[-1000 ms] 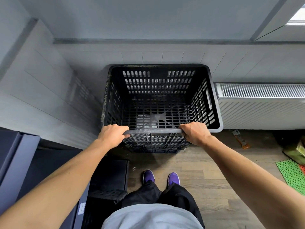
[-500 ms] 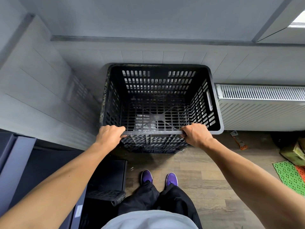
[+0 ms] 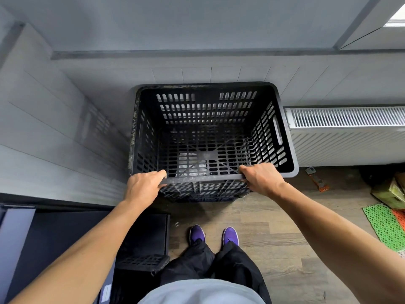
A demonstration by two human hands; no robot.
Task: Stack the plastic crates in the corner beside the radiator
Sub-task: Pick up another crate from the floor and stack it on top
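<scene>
- Black crate (image 3: 206,110) sits mid-frame, open top facing up, pushed into the corner where the panelled left wall (image 3: 54,132) meets the back wall (image 3: 219,29).
- My left grip (image 3: 143,187) is curled over the near rim at its left end, thumb on the inner side.
- My right grip (image 3: 262,179) is wrapped on the same rim at its right end. Both are holding the crate.
- The crate's right side lies just beside the white radiator (image 3: 346,137), centre right of frame. I can't tell whether they touch.
- More slotted black plastic (image 3: 203,195) shows below the near rim. I can't tell whether it is this crate's wall or another crate under it.
- The crate is empty inside, with light coming through the slotted floor.
- Its left rim looks dirty and speckled.
- Orange-handled tool (image 3: 316,179) lies on the wood floor (image 3: 274,227) under the radiator's left end, near my right grip but apart from it.
- Green mat (image 3: 385,227) and orange mat (image 3: 400,218) are at the right edge, with a greenish box (image 3: 392,193) above them.
- Dark cabinet (image 3: 65,238) fills the lower left, close by my left arm.
- A black slotted piece (image 3: 142,261) sits at the lower centre-left, beside my leg.
- My purple shoes (image 3: 197,234) stand just short of the crate, bottom centre.
</scene>
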